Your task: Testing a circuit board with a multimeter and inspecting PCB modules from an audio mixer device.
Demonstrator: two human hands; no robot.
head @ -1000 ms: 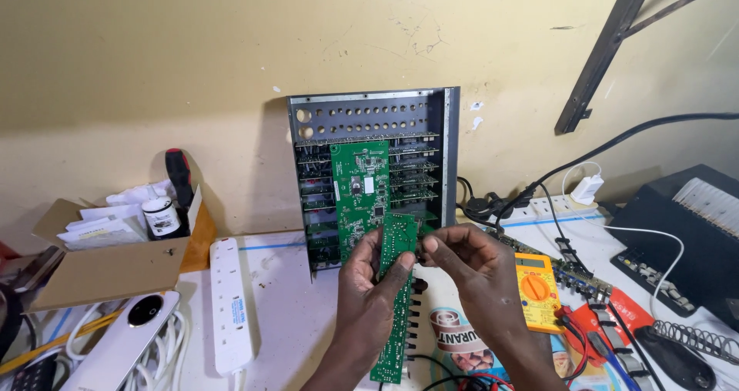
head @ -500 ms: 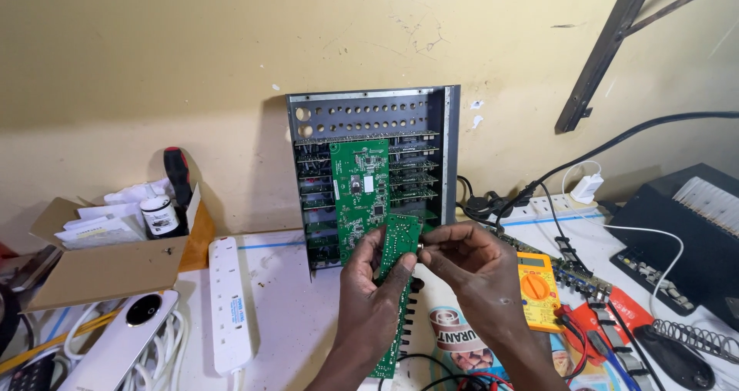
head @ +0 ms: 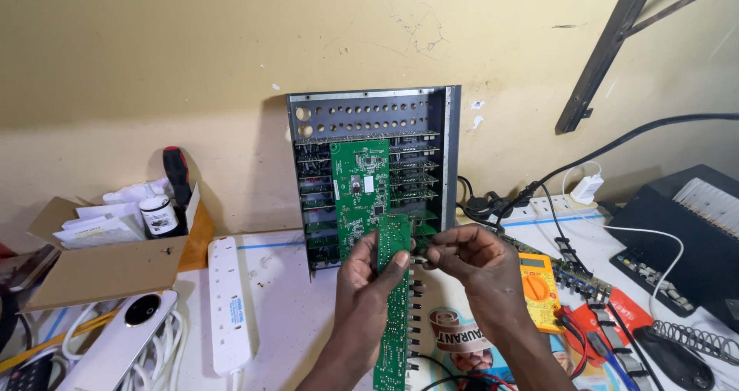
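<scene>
The person stands a long narrow green circuit board on edge over the white worktable, its upper end raised toward the open metal chassis that leans upright against the yellow wall. The left hand is closed around the board near its top, thumb pressed on the near face and fingers wrapped behind, which keeps the board steady and its row of side connectors facing right. The right hand is pinched together at the fingertips against that right edge, apparently on a small connector or part; what it grips is too small to make out. Inside the chassis a wider green board lies flat across stacked cards, just above the held board's top end. A yellow multimeter with red and black leads lies close beside the right wrist, within easy reach. A white power strip lies to the left, near a white phone and an open cardboard box holding papers, a small jar and a red-handled screwdriver. A black device sits far right.
</scene>
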